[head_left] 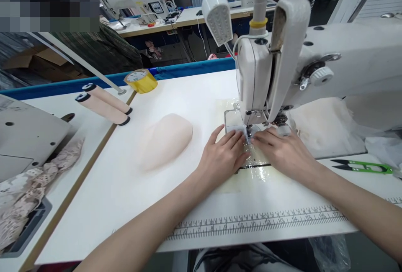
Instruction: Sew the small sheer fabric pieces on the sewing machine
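Note:
My left hand (222, 151) lies palm down at the left of the presser foot (249, 132) of a white sewing machine (256, 75), its fingers stretched out over the metal plate. From the other side my right hand (284, 150) reaches in, fingers extended and flat, their tips close to the foot. Whether a thin piece of cloth lies under the fingertips I cannot make out. Clear tape (260, 159) covers the plate between the hands. A pale beige moulded cup (171, 140) rests on the table left of my left hand.
Green thread snips (364, 166) and a pile of pale cloth (326, 123) are right of my hands. A printed ruler (251, 221) runs along the front edge. Yellow tape (141, 80), two thread spools (105, 106) and lace (37, 184) are at left. More sewing machines (138, 4) stand behind.

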The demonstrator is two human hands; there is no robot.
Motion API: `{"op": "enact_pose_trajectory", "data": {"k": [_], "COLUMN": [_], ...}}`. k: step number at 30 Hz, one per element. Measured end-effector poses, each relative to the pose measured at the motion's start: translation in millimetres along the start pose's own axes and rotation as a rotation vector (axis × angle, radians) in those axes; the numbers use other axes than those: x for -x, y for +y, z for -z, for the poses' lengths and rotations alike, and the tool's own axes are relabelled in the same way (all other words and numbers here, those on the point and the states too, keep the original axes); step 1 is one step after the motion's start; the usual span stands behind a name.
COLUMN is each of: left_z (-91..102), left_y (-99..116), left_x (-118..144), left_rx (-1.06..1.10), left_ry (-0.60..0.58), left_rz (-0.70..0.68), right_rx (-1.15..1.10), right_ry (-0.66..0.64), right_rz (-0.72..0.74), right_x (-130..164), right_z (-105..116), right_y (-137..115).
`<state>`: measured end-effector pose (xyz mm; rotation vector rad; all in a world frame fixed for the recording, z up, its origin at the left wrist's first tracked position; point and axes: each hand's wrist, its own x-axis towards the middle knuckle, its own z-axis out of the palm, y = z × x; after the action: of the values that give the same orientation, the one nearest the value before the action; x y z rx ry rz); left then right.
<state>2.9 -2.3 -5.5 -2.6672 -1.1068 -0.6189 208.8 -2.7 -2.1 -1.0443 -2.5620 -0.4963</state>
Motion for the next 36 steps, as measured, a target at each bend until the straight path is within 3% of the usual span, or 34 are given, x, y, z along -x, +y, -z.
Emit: {"op": "enact_pose_trajectory", "data": {"k": [11,16,18,21,22,23,25,27,29,31,34,36], "left_z": [-1.5,5.6,12.1,22.6,25.2,27.0,27.9,25.8,22.5,19.9,18.8,19.2], "left_y": [-5.0,2.8,8.6,15.4,16.3,16.2,13.9,10.3,7.2,5.2,3.8,3.5], "left_x": [-1.4,2.1,6.5,13.3,14.5,14.8,13.2,10.1,7.6,6.8,7.5,7.9], "left_rx": [-0.019,-0.106,-0.067,0.095,0.13,0.136,0.097,0.053,0.071,0.125,0.205,0.253], "left_ry": [-0.036,-0.001,0.027,0.108,0.146,0.178,0.149,-0.004,-0.153,-0.202,-0.187,-0.174], "left_rz": [0.054,0.092,-0.027,-0.39,-0.442,-0.412,-0.177,0.082,0.232,0.302,0.35,0.365], "right_rx": [-0.045,-0.145,-0.269,-0.465,-0.524,-0.587,-0.724,-0.839,-0.907,-0.934,-0.886,-0.845], "right_ry": [0.124,0.101,0.042,-0.029,-0.031,-0.028,-0.03,-0.049,-0.06,-0.035,0.036,0.038], "right_rz": [-0.024,-0.06,-0.045,0.102,0.151,0.185,0.193,0.149,0.062,-0.095,-0.393,-0.518], "right_x": [1.4,1.6,1.9,3.0,3.3,3.6,3.8,3.6,3.4,3.3,2.5,0.9], "right_z": [4.9,6.5,5.8,5.4,6.0,7.1,10.3,13.9,16.9,19.3,23.7,28.1], "right_y": [-2.3,-9.7,-13.0,-13.7,-12.5,-10.5,-5.1,0.6,5.0,7.2,6.4,3.6]}}
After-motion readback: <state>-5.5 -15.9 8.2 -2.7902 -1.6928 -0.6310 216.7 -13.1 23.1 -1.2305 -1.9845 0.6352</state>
